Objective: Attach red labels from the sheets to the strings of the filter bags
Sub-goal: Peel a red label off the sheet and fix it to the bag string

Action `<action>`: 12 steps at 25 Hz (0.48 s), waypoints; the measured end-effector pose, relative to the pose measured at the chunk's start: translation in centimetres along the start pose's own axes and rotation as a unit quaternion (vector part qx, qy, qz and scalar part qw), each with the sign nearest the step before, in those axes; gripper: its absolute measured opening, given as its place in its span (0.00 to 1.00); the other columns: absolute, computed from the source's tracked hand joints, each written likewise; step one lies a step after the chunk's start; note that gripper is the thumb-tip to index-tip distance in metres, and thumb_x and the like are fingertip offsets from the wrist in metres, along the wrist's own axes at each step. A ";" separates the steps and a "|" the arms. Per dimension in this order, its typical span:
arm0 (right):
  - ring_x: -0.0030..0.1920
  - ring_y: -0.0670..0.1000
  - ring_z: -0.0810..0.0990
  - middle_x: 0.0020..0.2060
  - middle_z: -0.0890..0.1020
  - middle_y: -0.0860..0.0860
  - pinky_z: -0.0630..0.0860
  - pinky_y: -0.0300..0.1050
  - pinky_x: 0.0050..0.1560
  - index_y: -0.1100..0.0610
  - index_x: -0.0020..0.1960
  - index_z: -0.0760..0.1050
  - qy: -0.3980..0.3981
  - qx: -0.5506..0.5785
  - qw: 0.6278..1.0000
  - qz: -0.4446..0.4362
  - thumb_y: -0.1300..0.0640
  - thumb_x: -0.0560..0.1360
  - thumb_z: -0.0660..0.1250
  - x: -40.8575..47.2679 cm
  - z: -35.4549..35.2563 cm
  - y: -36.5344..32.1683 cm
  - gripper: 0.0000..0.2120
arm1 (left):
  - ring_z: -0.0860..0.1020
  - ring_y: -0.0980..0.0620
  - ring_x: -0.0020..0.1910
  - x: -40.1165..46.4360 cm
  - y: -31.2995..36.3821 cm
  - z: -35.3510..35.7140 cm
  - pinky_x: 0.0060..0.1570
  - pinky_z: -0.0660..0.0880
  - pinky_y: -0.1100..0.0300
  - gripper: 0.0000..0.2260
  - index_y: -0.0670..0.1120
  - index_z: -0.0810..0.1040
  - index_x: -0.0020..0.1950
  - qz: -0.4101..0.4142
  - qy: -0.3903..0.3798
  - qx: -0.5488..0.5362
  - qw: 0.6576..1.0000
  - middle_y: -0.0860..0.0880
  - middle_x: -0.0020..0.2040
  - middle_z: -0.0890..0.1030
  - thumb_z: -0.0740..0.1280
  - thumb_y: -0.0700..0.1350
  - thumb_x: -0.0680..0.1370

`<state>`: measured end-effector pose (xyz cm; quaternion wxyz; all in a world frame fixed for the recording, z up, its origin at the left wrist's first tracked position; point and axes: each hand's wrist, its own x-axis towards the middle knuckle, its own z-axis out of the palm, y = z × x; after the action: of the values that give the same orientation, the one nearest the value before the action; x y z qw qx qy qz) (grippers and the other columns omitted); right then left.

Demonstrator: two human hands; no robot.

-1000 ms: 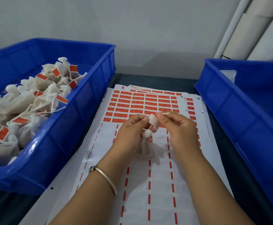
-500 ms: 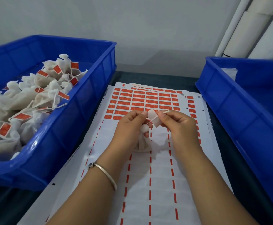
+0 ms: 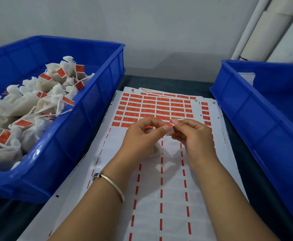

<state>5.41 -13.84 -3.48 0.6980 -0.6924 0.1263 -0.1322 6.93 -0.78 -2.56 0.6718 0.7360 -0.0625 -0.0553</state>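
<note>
Both hands pinch one label (image 3: 169,131) above the sheets (image 3: 161,108): left hand (image 3: 142,136), right hand (image 3: 191,134). Its long axis tilts down-right. The bag (image 3: 154,150) hangs under the left hand.

We take the label sheets (image 3: 161,108) as our landmark, lying on the table (image 3: 173,82). Left of them sits a bin (image 3: 69,136) with labelled filter bags (image 3: 37,105) piled inside. Right of them sits a second bin (image 3: 257,129). Above the sheets, our left hand (image 3: 142,136) and right hand (image 3: 194,134) meet at a label (image 3: 170,131), a filter bag (image 3: 155,150) beneath them. Behind the sheets stands the wall (image 3: 142,32).
</note>
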 end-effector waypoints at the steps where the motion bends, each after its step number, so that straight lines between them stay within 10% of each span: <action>1: 0.46 0.49 0.84 0.43 0.85 0.43 0.81 0.44 0.48 0.46 0.43 0.81 -0.002 0.009 1.000 0.011 0.54 0.75 0.69 0.1 -0.1 0.0 0.04 | 0.77 0.64 0.41 0.0 0.0 0.0 0.36 0.70 0.67 0.10 0.62 0.80 0.33 0.003 -0.005 0.007 1.000 0.65 0.38 0.79 0.71 0.49 0.72; 12: 0.44 0.48 0.85 0.41 0.86 0.45 0.81 0.42 0.46 0.50 0.45 0.82 -0.004 0.009 0.999 0.036 0.54 0.75 0.69 0.4 -0.2 0.4 0.04 | 0.73 0.61 0.45 0.2 -0.8 -0.1 0.33 0.69 0.79 0.12 0.63 0.74 0.36 0.112 -0.008 0.226 0.968 0.66 0.45 0.71 0.72 0.47 0.72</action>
<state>5.69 -14.11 -3.86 0.7088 -0.6817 0.1474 -0.1054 7.14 -0.61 -3.38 0.4897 0.8564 -0.1611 0.0296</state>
